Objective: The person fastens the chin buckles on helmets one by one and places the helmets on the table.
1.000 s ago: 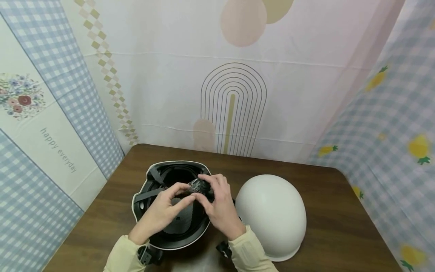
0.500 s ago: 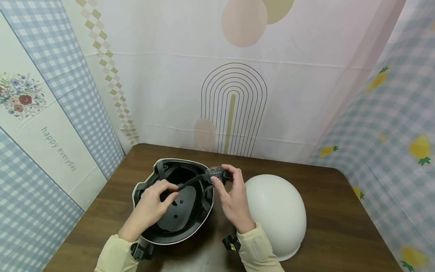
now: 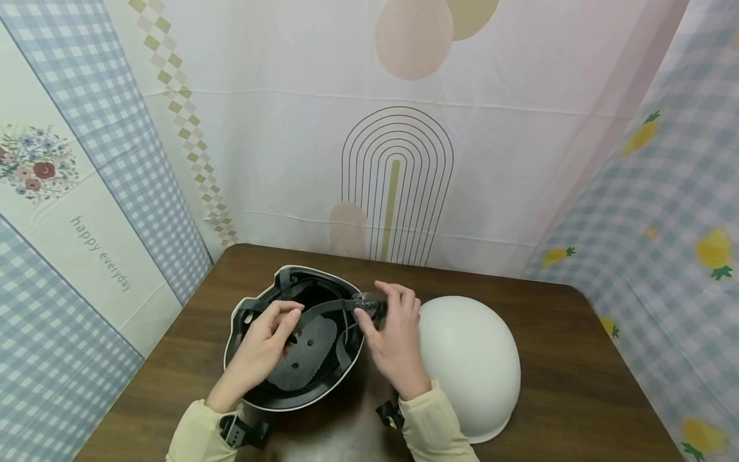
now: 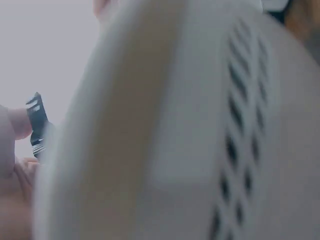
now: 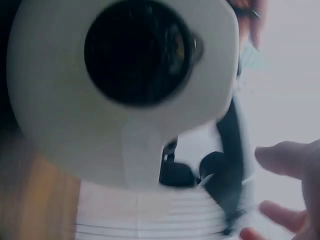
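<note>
An upturned white helmet (image 3: 297, 405) with a black ribbed lining sits tilted in the head view. A black chin strap (image 3: 326, 308) stretches across its opening, with a clear-wrapped dark piece (image 3: 364, 300) at the strap's right end. My left hand (image 3: 260, 346) is over the helmet's left side; in the left wrist view its thumb and finger pinch a black pronged buckle (image 4: 37, 127). Beside the wrapped piece is my right hand (image 3: 398, 340), thumb and fingers spread. The right wrist view shows those fingers apart from the dangling strap (image 5: 230, 150), which is blurred.
A smooth white dome (image 3: 470, 366) rests on the brown table (image 3: 577, 385) just right of my right hand. Patterned cloths hang at the back and both sides, with the back cloth (image 3: 277, 160) along the table's far edge. A wrist camera (image 3: 237, 430) sits below each hand.
My hands, together over the helmet a second ago, have moved apart, drawing the strap out between them. The wrapped piece has shifted right, the right fingers have loosened, and the helmet has tipped slightly.
</note>
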Demonstrator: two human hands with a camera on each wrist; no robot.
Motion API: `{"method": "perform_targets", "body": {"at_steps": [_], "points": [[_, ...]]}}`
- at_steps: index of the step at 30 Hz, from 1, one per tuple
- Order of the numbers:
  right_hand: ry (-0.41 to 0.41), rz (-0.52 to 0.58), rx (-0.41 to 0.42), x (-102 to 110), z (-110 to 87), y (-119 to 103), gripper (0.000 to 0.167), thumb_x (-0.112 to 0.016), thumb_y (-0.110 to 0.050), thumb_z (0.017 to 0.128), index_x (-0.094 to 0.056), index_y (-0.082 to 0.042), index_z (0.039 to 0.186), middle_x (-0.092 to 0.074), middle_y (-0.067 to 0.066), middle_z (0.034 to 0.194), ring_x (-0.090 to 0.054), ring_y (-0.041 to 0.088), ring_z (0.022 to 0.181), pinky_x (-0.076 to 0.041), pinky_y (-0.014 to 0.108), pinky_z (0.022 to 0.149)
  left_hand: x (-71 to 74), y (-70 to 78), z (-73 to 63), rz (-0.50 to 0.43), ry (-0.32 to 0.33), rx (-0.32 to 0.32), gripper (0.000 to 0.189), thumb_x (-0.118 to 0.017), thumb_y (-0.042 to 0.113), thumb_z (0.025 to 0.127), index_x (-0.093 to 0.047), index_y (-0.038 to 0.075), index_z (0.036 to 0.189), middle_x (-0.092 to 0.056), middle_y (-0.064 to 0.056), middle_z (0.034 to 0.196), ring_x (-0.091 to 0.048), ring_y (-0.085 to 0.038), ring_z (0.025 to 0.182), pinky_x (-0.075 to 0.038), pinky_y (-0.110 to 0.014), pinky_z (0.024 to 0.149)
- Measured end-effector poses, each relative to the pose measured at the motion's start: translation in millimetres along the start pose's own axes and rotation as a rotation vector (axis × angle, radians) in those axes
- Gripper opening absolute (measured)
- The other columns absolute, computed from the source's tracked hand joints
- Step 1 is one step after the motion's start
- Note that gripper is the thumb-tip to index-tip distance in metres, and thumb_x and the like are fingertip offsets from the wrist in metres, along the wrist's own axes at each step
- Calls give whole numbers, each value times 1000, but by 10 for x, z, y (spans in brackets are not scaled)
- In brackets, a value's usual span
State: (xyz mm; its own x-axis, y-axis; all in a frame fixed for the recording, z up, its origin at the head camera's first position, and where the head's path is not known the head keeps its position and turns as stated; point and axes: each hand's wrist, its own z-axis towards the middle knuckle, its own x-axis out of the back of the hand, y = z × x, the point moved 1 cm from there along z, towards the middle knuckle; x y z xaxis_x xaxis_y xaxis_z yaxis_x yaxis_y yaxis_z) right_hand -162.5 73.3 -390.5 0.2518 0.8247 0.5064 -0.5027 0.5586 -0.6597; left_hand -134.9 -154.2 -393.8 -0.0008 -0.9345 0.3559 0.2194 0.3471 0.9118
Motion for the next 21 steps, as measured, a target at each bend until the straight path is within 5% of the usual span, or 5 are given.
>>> {"method": "perform_targets", "body": {"at_steps": [5,9,15,21], "points": [[-89,-38,303,-67,-71,-261,60,-73,-29,89,-49,-17,142,-42,9,140,-37,27,120,-31,47,91,-52,156,-32,-109,-105,-50,43,-24,30,109,-43,0,134,-55,-12,82,-53,-23,56,-46,-32,49],[-212,-54,482,-137,-122,-376,57,-75,-29,86,-55,-19,138,-48,4,136,-40,22,121,-33,50,93,-65,245,-49,-101,-197,-80,54,-17,39,108,-34,0,141,-53,-10,82,-49,-21,54,-44,-31,49],[-243,-51,496,-194,-181,-396,44,-77,-28,85,-65,-23,127,-55,-1,127,-44,19,115,-35,48,92,-64,246,-69,-81,-242,-46,57,-19,47,106,-35,7,143,-56,-9,90,-51,-24,56,-44,-29,52],[-175,149,368,-202,-205,-393,32,-68,-20,92,-64,-18,125,-59,-1,124,-48,16,113,-35,43,88,1,204,-70,37,-221,-65,46,-28,39,107,-44,10,139,-60,-9,99,-60,-23,75,-50,-32,66]]}}
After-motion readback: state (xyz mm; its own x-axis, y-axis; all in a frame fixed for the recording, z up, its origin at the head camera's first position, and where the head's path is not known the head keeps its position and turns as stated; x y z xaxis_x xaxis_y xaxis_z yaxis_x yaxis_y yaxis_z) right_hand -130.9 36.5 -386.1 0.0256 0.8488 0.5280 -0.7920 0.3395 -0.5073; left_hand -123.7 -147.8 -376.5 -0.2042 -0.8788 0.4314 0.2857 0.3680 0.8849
